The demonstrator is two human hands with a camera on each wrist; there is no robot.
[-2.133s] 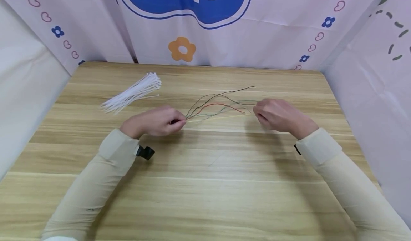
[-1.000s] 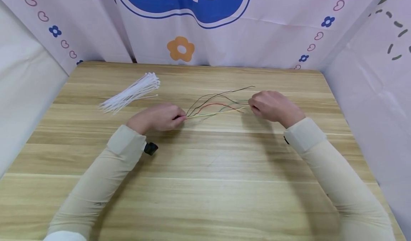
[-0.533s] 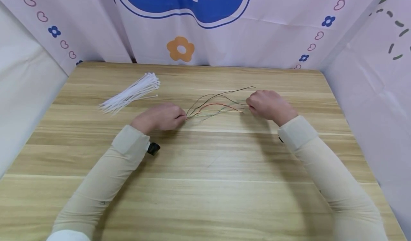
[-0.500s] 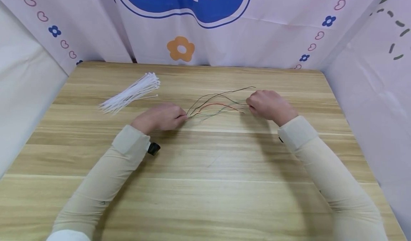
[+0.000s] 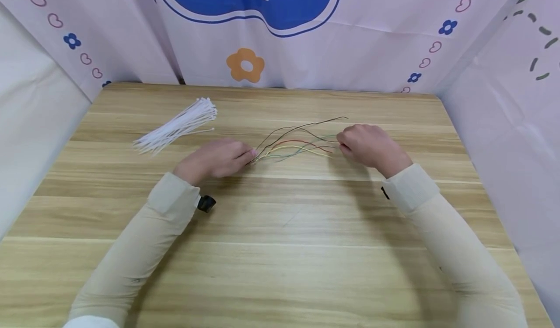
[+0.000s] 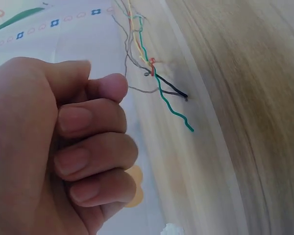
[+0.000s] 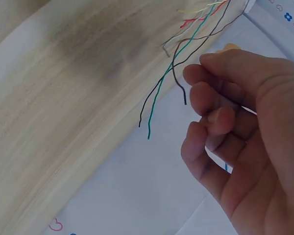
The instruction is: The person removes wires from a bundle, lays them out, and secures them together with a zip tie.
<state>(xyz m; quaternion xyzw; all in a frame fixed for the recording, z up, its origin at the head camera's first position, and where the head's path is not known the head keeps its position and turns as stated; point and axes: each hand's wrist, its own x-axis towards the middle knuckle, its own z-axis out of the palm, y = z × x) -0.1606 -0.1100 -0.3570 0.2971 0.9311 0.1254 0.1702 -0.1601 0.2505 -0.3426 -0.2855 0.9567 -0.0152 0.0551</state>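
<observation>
Several thin coloured wires lie loosely crossed on the wooden table, among them a red wire [image 5: 297,141], a yellow wire [image 5: 286,146], a dark wire [image 5: 321,122] and a green wire [image 7: 154,107]. At their left end is my left hand [image 5: 214,158]; its wrist view shows bent fingers with nothing in them, and the loose end of a green wire [image 6: 169,105] just beyond the fingertips. My right hand [image 5: 369,146] is at the right end of the wires. Its fingers are loosely bent in the right wrist view, close to the free wire ends, gripping none.
A bundle of white cable ties [image 5: 179,126] lies at the back left of the wooden table [image 5: 284,269]. Behind it hangs a printed white cloth [image 5: 306,60]. White cloth walls stand at both sides.
My left hand, earlier pinching the wires' left ends, has let them go and its fingers have loosened. The yellow wire has dropped lower. My right hand has moved slightly left and up.
</observation>
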